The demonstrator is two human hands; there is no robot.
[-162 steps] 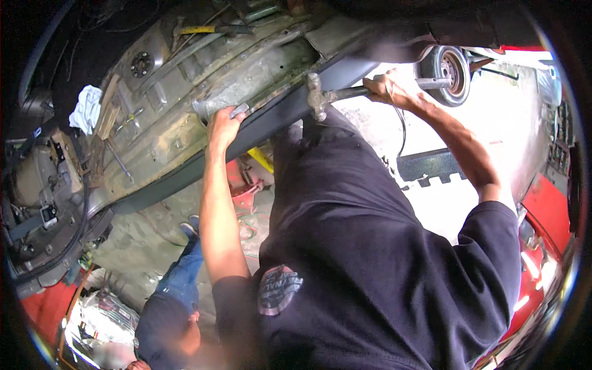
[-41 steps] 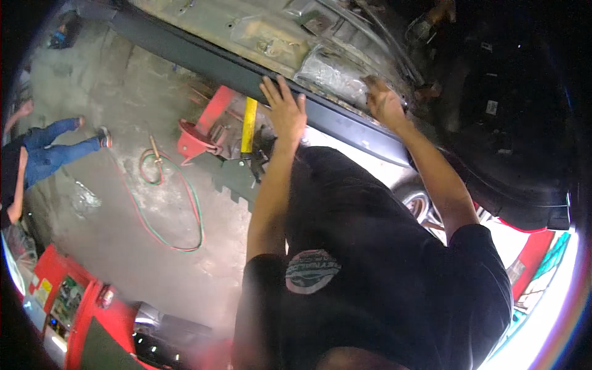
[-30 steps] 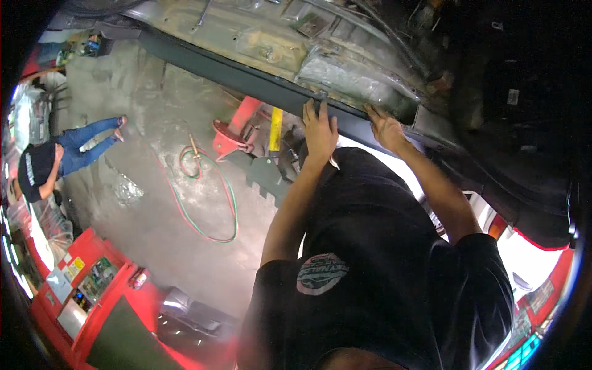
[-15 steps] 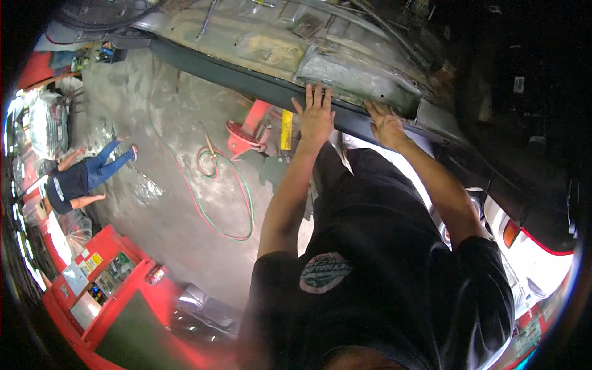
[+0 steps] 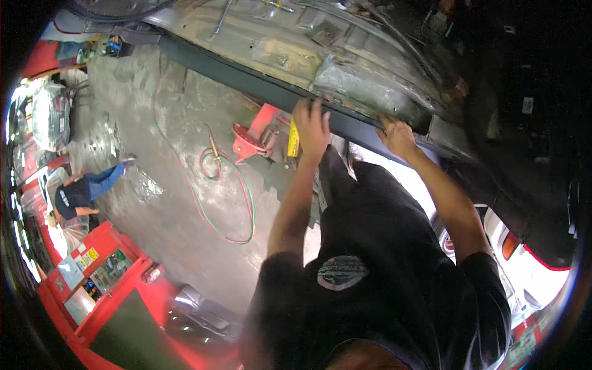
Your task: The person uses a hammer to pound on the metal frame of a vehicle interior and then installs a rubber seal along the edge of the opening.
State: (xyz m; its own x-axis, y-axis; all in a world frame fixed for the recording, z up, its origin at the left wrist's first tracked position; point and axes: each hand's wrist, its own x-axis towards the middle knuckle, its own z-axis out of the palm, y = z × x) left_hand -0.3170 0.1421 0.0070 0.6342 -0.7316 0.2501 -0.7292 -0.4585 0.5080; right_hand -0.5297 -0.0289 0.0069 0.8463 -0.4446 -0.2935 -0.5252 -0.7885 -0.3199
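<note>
Two bare hands rest at a long, dark grey car sill [image 5: 246, 80].
The sill runs diagonally across the upper middle, along the edge of a worn bare-metal car floor [image 5: 271, 48]. The left hand [image 5: 312, 132] lies against it, fingers a little apart; the right hand [image 5: 399, 140], farther right, touches its upper edge, finger and thumb apart. Below the left hand are a yellow bar [image 5: 293, 140] and red metal equipment [image 5: 250, 140].

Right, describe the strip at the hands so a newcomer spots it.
Find the bare metal car floor along the top. Bordering its lower edge, at the left hand and right hand, runs a sill: smooth, dark grey, unlike the stained metal above.
</note>
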